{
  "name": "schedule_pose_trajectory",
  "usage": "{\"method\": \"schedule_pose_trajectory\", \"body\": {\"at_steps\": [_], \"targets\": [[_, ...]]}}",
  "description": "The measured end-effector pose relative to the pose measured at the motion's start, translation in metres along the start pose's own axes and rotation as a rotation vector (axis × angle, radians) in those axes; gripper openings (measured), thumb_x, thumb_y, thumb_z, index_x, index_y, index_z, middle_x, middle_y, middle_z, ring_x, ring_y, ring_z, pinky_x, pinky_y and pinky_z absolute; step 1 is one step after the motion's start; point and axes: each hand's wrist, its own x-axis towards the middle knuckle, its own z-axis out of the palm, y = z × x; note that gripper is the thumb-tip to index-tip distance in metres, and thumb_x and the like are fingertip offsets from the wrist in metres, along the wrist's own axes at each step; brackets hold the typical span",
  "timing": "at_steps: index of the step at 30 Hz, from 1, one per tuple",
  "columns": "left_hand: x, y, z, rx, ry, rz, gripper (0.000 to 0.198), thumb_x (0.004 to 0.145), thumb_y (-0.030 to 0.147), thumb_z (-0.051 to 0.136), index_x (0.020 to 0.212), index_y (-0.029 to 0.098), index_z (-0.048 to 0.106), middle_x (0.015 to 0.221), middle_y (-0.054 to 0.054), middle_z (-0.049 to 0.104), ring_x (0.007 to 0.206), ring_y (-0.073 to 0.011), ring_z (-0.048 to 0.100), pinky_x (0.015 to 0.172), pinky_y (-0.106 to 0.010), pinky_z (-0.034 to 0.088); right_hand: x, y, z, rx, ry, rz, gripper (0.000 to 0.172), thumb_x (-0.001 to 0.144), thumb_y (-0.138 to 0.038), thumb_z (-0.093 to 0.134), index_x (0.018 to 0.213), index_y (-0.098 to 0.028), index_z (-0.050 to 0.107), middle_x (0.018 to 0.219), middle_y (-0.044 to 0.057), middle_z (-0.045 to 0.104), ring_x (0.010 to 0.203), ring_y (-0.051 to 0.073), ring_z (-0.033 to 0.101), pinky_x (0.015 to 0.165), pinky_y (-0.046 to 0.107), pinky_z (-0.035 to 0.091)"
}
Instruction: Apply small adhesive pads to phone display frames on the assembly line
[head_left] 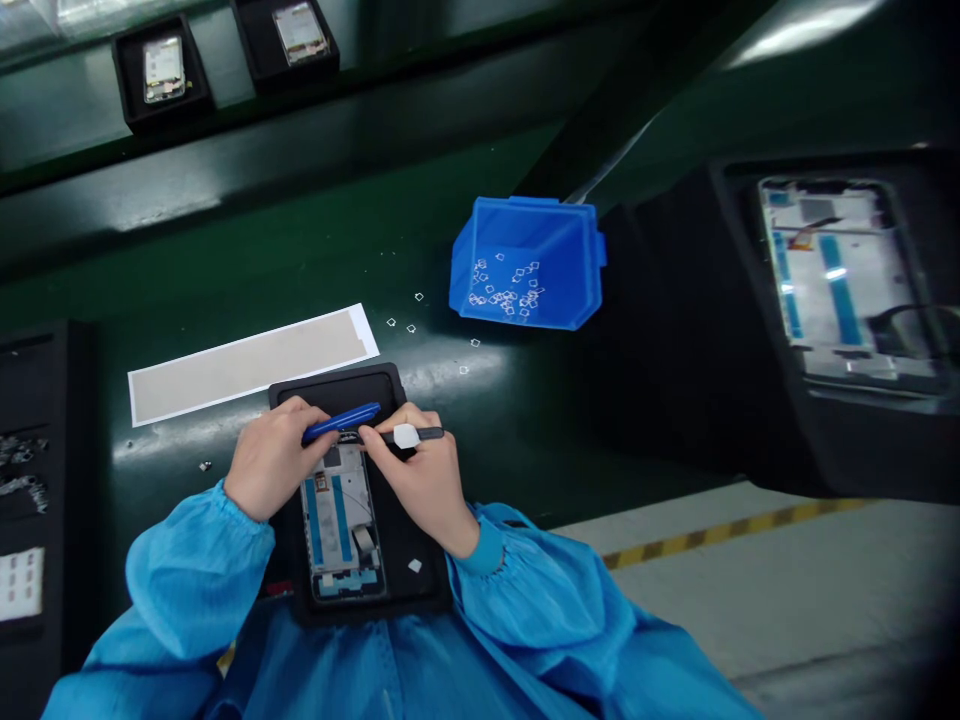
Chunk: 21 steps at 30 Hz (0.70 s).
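Note:
A phone frame (343, 525) with blue strips and a ribbon cable lies in a black foam tray (416, 500) in front of me. My left hand (276, 455) is closed around a blue pen (349, 420), its fingertips at the frame's top edge. Black tweezers (431, 434) sit in my right hand (424, 480), with a white tag on their back end. The tips of the tweezers are hidden behind my fingers, close to the frame's top right corner. A small white piece (414, 566) rests on the tray's right side.
Beyond the tray lies a beige sheet with white edges (255, 365). A blue bin (570, 260) holds several tiny outline-shaped pieces, and more are scattered beside it. Trays with phone parts (163, 70) stand on the raised back ledge. Another phone frame (847, 280) is at the right, a parts tray (75, 450) at the left.

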Motion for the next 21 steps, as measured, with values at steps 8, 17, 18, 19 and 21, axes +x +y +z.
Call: {"method": "schedule_pose_trajectory", "body": {"at_steps": [8, 17, 18, 19, 21], "targets": [[-0.0011, 0.0081, -0.0002, 0.111, -0.021, 0.015, 0.016, 0.094, 0.031, 0.054, 0.098, 0.024, 0.068, 0.099, -0.001, 0.065, 0.081, -0.0189, 0.064, 0.061, -0.029, 0.038, -0.0003, -0.0009, -0.0014, -0.007, 0.003, -0.044, 0.024, 0.090, -0.029, 0.062, 0.068, -0.023, 0.054, 0.065, -0.002, 0.059, 0.065, 0.017, 0.056, 0.071, 0.033, 0.041], [0.0008, 0.0067, -0.0002, 0.109, -0.029, 0.023, 0.015, 0.094, 0.031, 0.055, 0.098, 0.025, 0.068, 0.099, -0.001, 0.065, 0.084, -0.0201, 0.064, 0.061, -0.029, 0.037, -0.0016, -0.0007, -0.0026, -0.054, -0.016, -0.075, 0.025, 0.091, -0.028, 0.061, 0.068, -0.022, 0.054, 0.065, -0.002, 0.059, 0.066, 0.017, 0.056, 0.070, 0.032, 0.040], [0.0009, 0.0066, -0.0002, 0.107, -0.027, 0.024, 0.015, 0.094, 0.031, 0.055, 0.098, 0.025, 0.068, 0.098, -0.001, 0.065, 0.084, -0.0202, 0.064, 0.061, -0.029, 0.037, -0.0013, -0.0012, -0.0024, -0.070, -0.021, -0.085, 0.025, 0.091, -0.028, 0.061, 0.069, -0.022, 0.053, 0.066, -0.002, 0.059, 0.067, 0.017, 0.057, 0.070, 0.032, 0.040], [0.0010, 0.0064, 0.0000, 0.104, -0.024, 0.026, 0.014, 0.094, 0.031, 0.055, 0.097, 0.025, 0.068, 0.098, -0.001, 0.065, 0.084, -0.0201, 0.064, 0.061, -0.029, 0.037, -0.0010, -0.0016, -0.0022, -0.085, -0.023, -0.094, 0.024, 0.091, -0.029, 0.062, 0.070, -0.022, 0.053, 0.066, -0.002, 0.059, 0.067, 0.017, 0.057, 0.070, 0.032, 0.040], [0.0012, 0.0059, 0.0005, 0.097, -0.021, 0.030, 0.014, 0.093, 0.031, 0.055, 0.096, 0.025, 0.068, 0.097, -0.001, 0.064, 0.083, -0.0198, 0.064, 0.061, -0.029, 0.037, -0.0009, -0.0021, -0.0019, -0.103, -0.022, -0.108, 0.024, 0.092, -0.029, 0.061, 0.070, -0.022, 0.053, 0.067, -0.002, 0.059, 0.067, 0.017, 0.057, 0.070, 0.032, 0.040]]}}
